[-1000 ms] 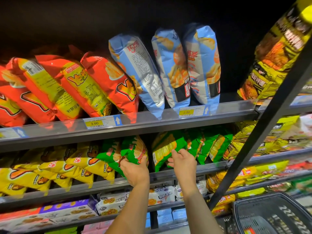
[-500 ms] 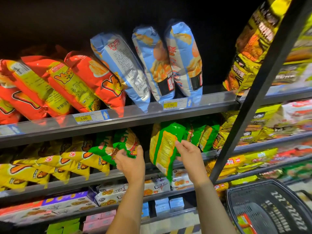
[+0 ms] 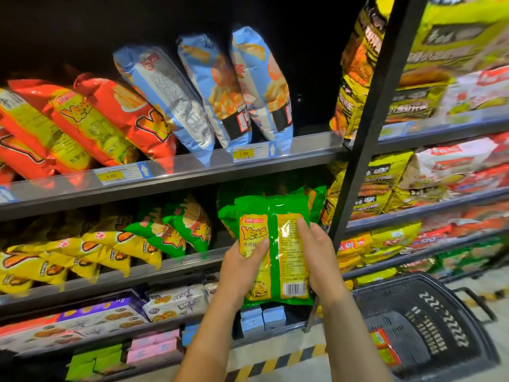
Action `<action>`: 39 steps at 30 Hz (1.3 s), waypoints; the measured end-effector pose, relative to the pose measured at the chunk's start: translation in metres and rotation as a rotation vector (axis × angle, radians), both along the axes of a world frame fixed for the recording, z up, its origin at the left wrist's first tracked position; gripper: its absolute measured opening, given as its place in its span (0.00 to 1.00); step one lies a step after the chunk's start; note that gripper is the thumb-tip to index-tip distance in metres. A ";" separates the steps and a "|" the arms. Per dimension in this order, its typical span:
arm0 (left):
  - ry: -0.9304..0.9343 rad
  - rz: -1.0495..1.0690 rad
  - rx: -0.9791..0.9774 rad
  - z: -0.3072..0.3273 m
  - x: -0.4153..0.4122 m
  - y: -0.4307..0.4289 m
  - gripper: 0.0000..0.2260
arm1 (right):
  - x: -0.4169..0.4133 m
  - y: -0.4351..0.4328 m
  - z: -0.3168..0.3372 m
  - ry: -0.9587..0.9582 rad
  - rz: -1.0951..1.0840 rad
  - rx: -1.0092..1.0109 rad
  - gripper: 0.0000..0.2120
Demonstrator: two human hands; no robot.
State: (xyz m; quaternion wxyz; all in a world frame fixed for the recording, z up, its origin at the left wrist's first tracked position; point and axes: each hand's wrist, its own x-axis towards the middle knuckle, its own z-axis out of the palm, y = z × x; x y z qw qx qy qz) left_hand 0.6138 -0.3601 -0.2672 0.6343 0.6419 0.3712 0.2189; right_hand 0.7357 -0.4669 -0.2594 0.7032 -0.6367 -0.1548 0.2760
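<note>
I hold a green snack bag (image 3: 275,244) with yellow panels and a barcode upright in front of the middle shelf, its back facing me. My left hand (image 3: 239,268) grips its left edge, thumb across the yellow panel. My right hand (image 3: 316,252) grips its right edge, thumb lying on the printed text. More green bags (image 3: 179,230) lean on the middle shelf (image 3: 165,268) to the left, and others stand behind the held bag.
Red bags (image 3: 110,119) and blue bags (image 3: 220,89) fill the upper shelf. Yellow bags (image 3: 55,260) lie at the middle shelf's left. A black upright post (image 3: 366,139) runs diagonally at right. A black shopping basket (image 3: 429,326) sits low right with a packet inside.
My right hand pulled the green bag off the middle shelf toward me. My left hand let go of the bags at the left and took the pulled bag's left edge.
</note>
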 end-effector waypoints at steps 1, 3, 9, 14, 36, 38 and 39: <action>0.011 -0.011 0.023 0.000 -0.001 -0.003 0.10 | -0.001 -0.004 0.002 -0.026 -0.002 0.009 0.16; 0.041 -0.042 0.063 0.002 -0.003 -0.007 0.10 | -0.001 -0.012 0.005 -0.070 -0.047 0.043 0.16; 0.088 -0.187 0.092 0.007 -0.005 -0.020 0.07 | 0.012 -0.031 0.015 -0.112 -0.261 0.093 0.12; 0.090 -0.230 0.053 0.015 -0.006 -0.030 0.07 | 0.010 -0.040 0.011 -0.079 -0.286 0.084 0.09; -0.160 0.152 -0.071 0.027 0.027 -0.017 0.30 | 0.009 -0.054 0.012 -0.037 0.144 0.024 0.18; -0.199 0.135 -0.135 0.033 0.031 -0.015 0.27 | 0.010 -0.055 0.008 -0.043 0.208 -0.031 0.22; -0.221 0.122 -0.155 0.033 0.035 -0.012 0.24 | 0.011 -0.055 0.007 -0.053 0.222 -0.070 0.23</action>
